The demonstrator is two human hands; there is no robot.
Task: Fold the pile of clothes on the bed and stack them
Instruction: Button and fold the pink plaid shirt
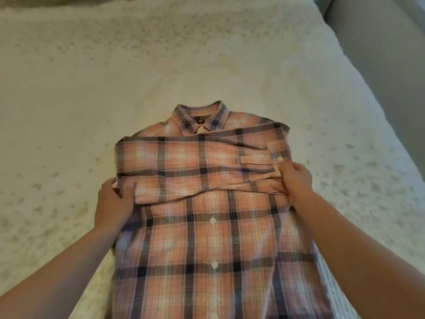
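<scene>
A pink and navy plaid shirt (pixel 211 238) lies face up on the bed, buttoned, collar (pixel 202 116) pointing away from me. Both sleeves are folded across its chest, with a buttoned cuff (pixel 279 156) at the right. My left hand (pixel 112 203) grips the shirt's left side edge at sleeve level, fingers curled round the fabric. On the opposite side, my right hand (pixel 295 180) holds the right edge just below the cuff, thumb tucked into the folds. The shirt's lower part runs out of view at the bottom.
The cream, textured bedspread (pixel 115 77) spreads around the shirt on the left and beyond it. The bed's right edge (pixel 368 93) runs diagonally, with grey floor or wall past it. A strip of pale striped fabric (pixel 331 291) shows under the shirt's lower right.
</scene>
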